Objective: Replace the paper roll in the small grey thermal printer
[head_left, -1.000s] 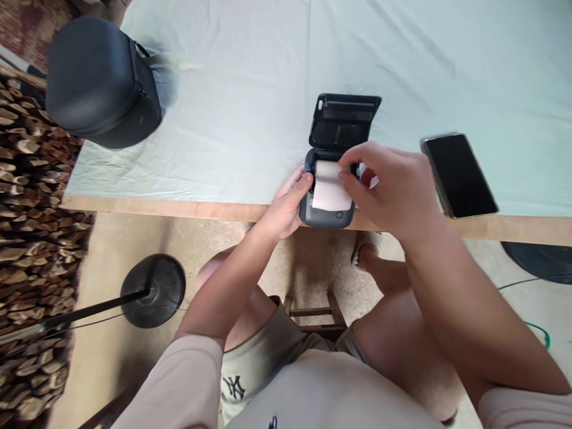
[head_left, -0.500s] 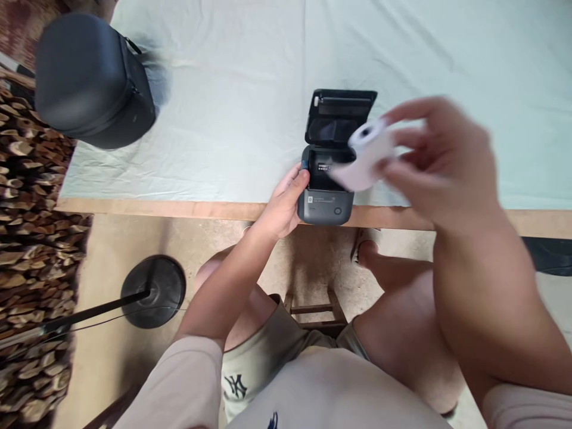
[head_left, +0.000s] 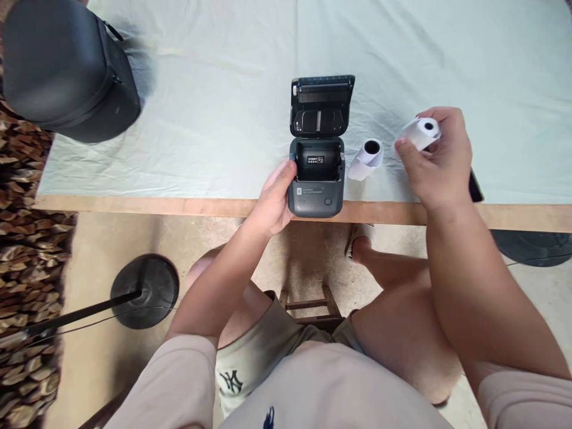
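My left hand (head_left: pixel 276 199) grips the left side of a small dark grey label printer (head_left: pixel 316 199) at the table's front edge. The printer's lid (head_left: pixel 322 107) stands open, and its paper bay (head_left: pixel 318 161) has no roll in it. To the right, my right hand (head_left: pixel 440 155) is closed around a white paper roll (head_left: pixel 420 132), whose small dark core faces up. Between printer and right hand, a second paper roll (head_left: pixel 365 159) with a wider dark core rests on the cloth, its loose end toward me. A flat black object (head_left: pixel 475 186) lies partly hidden beneath my right hand.
A black zipped case (head_left: pixel 71 71) stands on the table (head_left: pixel 214 119) at the far left. A pale green cloth covers the tabletop up to its wooden edge (head_left: pixel 179 206). Below are a round black stand base (head_left: pixel 145 292), a wooden stool (head_left: pixel 313 307) and stacked firewood (head_left: pixel 29 268).
My right hand has moved right with a paper roll, away from above the printer. The roll beside the printer now shows plainly. My left hand keeps its grip; the view has shifted slightly.
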`<state>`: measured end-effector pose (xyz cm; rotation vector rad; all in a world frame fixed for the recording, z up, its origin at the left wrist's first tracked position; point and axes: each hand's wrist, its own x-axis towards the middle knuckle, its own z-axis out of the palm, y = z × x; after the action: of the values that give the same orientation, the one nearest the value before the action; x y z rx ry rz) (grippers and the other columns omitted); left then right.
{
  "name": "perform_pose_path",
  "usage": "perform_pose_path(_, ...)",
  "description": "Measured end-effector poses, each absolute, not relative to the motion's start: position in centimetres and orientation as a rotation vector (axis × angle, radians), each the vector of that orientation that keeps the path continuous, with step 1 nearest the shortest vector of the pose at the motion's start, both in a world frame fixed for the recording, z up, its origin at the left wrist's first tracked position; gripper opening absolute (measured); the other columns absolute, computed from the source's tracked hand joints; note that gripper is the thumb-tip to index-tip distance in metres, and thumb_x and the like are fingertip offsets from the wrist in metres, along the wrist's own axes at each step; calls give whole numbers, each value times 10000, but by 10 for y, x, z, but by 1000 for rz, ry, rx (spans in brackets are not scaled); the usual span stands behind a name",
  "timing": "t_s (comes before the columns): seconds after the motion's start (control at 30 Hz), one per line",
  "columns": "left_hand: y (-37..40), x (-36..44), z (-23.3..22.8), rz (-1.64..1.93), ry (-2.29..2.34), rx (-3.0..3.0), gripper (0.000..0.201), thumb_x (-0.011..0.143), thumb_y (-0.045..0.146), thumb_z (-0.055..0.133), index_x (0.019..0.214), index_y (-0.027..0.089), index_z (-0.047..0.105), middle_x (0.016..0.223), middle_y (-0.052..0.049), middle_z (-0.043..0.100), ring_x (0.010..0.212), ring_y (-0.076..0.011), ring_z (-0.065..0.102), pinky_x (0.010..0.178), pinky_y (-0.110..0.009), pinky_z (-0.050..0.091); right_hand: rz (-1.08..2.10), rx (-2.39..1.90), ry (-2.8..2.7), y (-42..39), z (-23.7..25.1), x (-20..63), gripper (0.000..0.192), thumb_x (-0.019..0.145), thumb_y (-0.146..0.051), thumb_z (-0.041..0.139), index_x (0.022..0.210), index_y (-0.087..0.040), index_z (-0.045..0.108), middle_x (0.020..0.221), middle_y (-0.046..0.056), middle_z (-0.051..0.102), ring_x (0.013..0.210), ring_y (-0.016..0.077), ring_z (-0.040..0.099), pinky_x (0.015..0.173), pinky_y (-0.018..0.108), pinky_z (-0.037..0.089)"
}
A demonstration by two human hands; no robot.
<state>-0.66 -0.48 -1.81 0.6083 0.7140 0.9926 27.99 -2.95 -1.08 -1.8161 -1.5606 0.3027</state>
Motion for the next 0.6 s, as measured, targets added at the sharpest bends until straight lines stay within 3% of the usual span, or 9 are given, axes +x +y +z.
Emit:
perform_pose_path(0.1,-4,-6,-17,987,736,588,349,1122,540,810,1273,228,849,1411,-58,914,1585,-371,771,1241,-470,735,165,-2000,-1524,-27,-17,286,508,934,-305,760,1430,-277,656,1222,159,815,977,310,766,954,510,611)
perform_pose_path(0.27,-5,-6,-17,976,730,597,369,1108,546,826,1305,235,844,1411,-54,911,1585,-370,769,1237,-463,730,-60,-1876,-1647,-38,-3,268,523,992,-243,629,1513,-231,679,1487,246,739,1411,406,702,1121,558,584)
perform_pose_path(0.33,-5,-7,-18,978,722,618,378,1108,557,823,1300,232,848,1422,-57,907,1589,-371,766,1237,-456,726,-137,-1837,-1629,-46,5,251,514,1017,-274,622,1525,-207,655,1487,272,696,1352,408,726,1044,541,602)
perform_pose_path(0.47,-5,-8,-19,980,717,620,381,1125,543,803,1361,246,836,1435,-53,901,1594,-372,761,1228,-460,729,71,-2026,-1718,-42,-3,218,572,1015,-413,713,1550,-223,642,1449,230,682,1030,332,750,764,436,565)
perform_pose_path(0.6,-5,-9,-21,983,693,634,397,1122,551,806,1386,255,831,1436,-43,901,1585,-371,768,1205,-468,742,34,-2043,-1725,-24,-26,204,479,1038,-410,681,1495,-263,681,1358,172,703,983,295,711,701,359,495)
